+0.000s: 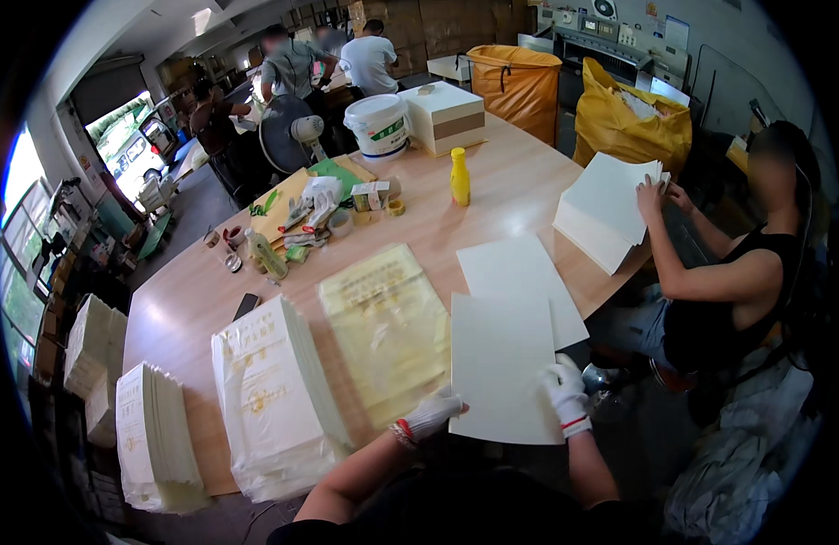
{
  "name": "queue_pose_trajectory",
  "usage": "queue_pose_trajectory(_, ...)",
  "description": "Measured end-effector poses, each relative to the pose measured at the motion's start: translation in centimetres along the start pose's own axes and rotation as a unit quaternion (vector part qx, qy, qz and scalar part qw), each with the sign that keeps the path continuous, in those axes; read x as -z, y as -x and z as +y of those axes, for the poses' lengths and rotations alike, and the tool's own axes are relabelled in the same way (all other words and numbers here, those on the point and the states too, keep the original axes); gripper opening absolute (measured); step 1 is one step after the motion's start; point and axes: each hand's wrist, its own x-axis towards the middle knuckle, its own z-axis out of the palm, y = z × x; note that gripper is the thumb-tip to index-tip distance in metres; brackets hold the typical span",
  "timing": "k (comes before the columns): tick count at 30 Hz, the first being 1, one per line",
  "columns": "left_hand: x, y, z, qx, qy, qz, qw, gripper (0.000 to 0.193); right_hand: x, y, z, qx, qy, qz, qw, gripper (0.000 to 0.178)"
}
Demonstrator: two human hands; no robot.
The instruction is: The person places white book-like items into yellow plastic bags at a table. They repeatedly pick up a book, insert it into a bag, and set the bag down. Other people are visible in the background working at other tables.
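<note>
White sheet (503,372), held level with the near side of the table (519,186), sits right in front of the person, its far end lapping over another pale sheet (519,272) that lies flat on the wood. From where I stand, the gloved left hand (432,415) pinches it near the lower left corner, thumb on top. The gloved right hand (565,391) is at the opposite edge, fingers against the sheet; whether they squeeze it or only rest there, I can't tell. Just left of the sheet lies a yellowish plastic bag (383,318), and beyond that stands a thick plastic-wrapped stack (272,386). A yellow bottle (460,179) stands upright farther back, well apart from both hands. Over on the right, a seated co-worker (728,263) in a black sleeveless top has both hands on a pile of white sheets (603,209) at the table's edge.
</note>
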Motion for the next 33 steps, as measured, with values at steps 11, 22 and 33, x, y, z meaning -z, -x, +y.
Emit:
queue_pose_trajectory(11,-2.6,1.8,0.4,-0.118,-0.59,0.192,0.775,0.076,-8.9,1.6,-5.9,-0.05,-0.259,0.14,0.954,0.038)
queue_pose_trajectory(22,2.0,-1.7,0.0,-0.381,-0.599,0.336,0.619,0.05,-7.4,-1.2,-9.9,0.113,0.358,-0.185,0.908,0.023)
queue_pose_trajectory(33,9.6,-3.7,-10.3,-0.241,-0.667,0.276,0.648,0.055,-16.5,-14.1,-2.4,-0.015,0.286,0.023,0.958,0.06)
